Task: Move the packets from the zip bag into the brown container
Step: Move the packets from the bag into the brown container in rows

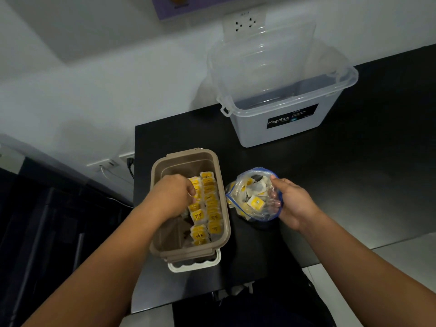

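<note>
Head view: left hand [174,194] inside the brown container [186,154] at the tabletop's [342,185] left edge touches packets [213,217], its grasp hidden; right hand [295,204] grips the zip bag [250,201].

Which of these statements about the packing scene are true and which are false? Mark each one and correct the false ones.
1. The left hand reaches into the brown container. True.
2. The right hand grips the zip bag. True.
3. The zip bag is empty. False: packets still show inside it.
4. The clear Megabox box stands nearer the person than the brown container. False: it stands farther back on the black table, near the wall.
</note>
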Tool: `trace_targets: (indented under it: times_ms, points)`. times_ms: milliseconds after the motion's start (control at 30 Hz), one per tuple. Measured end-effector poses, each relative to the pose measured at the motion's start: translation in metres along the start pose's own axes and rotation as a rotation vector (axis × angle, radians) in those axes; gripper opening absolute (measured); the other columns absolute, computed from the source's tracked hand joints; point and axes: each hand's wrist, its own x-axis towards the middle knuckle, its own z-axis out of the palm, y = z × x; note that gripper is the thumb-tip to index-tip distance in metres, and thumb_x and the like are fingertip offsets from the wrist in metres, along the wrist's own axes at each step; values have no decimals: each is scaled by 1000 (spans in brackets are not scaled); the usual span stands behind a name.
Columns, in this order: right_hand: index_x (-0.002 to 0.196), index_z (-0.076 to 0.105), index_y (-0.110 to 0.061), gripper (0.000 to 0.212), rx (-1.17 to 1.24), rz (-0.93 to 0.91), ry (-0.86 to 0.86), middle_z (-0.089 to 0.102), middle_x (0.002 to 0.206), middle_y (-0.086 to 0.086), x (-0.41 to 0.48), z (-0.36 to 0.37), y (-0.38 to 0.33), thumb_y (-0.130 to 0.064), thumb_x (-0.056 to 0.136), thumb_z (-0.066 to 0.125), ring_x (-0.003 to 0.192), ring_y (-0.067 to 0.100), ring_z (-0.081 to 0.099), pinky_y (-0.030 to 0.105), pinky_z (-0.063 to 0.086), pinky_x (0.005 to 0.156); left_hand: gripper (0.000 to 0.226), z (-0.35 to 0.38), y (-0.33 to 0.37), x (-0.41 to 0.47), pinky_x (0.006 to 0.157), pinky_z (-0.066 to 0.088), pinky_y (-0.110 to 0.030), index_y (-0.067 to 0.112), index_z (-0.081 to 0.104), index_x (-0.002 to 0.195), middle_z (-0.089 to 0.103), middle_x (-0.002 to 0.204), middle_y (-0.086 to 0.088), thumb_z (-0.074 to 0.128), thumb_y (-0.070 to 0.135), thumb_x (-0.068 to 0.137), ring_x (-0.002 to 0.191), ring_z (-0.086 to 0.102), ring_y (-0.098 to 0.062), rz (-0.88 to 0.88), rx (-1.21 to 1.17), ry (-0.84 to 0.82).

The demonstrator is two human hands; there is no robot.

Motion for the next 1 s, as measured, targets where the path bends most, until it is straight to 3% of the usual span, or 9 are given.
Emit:
trace_targets:
  times_ms: [133,267,400,467,533,633,800,1000]
  points:
    - [102,63,-6,13,-18,14,-31,79,85,12,-3,-5,-4,-18,104,61,75,23,78,36,64,62,8,-17,24,-18,81,55,-25,34,72,93,70,88,14,69,27,93,86,65,1,105,-214,173]
    - [100,61,-7,14,-48,40,-76,77,84,13,-2,-13,-9,-20,104,61,68,21,76,33,61,56,10,-9,73,-27,71,46,-11,33,73,97,69,83,16,70,24,93,79,63,7,207,-387,199]
    - [101,62,-7,12,-47,86,-124,79,85,13,3,-21,-14,-19,105,59,75,25,78,36,61,61,12,17,118,-18,80,55,-22,26,78,100,74,92,10,71,23,92,84,68,-2,268,-319,148]
    - [103,62,-7,12,-59,99,-146,79,90,16,5,-25,-18,-19,105,58,80,28,78,41,62,68,16,34,136,-7,87,55,-29,26,77,105,73,104,5,67,23,93,96,68,-13,225,-176,95]
    - [105,61,-8,13,-82,109,-173,79,95,17,7,-28,-22,-20,105,58,84,30,78,45,61,74,20,47,151,7,85,53,-30,21,73,111,70,114,-3,64,21,93,105,66,-23,105,-71,16]
    - [105,61,-7,13,-130,121,-197,78,96,18,9,-30,-25,-19,105,57,86,30,76,43,61,72,50,59,167,20,97,51,-36,8,59,133,61,132,-14,73,26,88,120,61,-30,-126,19,-142]
    - [103,66,-9,12,-194,135,-214,80,90,14,12,-29,-29,-16,105,57,84,26,77,39,58,73,56,76,177,27,109,41,-37,4,51,142,52,145,-16,65,32,95,135,50,-29,-148,31,-124]
    - [104,66,-8,13,-304,146,-257,80,94,15,21,-29,-37,-20,104,61,89,27,77,41,59,77,46,82,175,28,100,48,-36,8,60,133,59,137,-14,68,26,92,125,58,-28,-244,-21,-37]
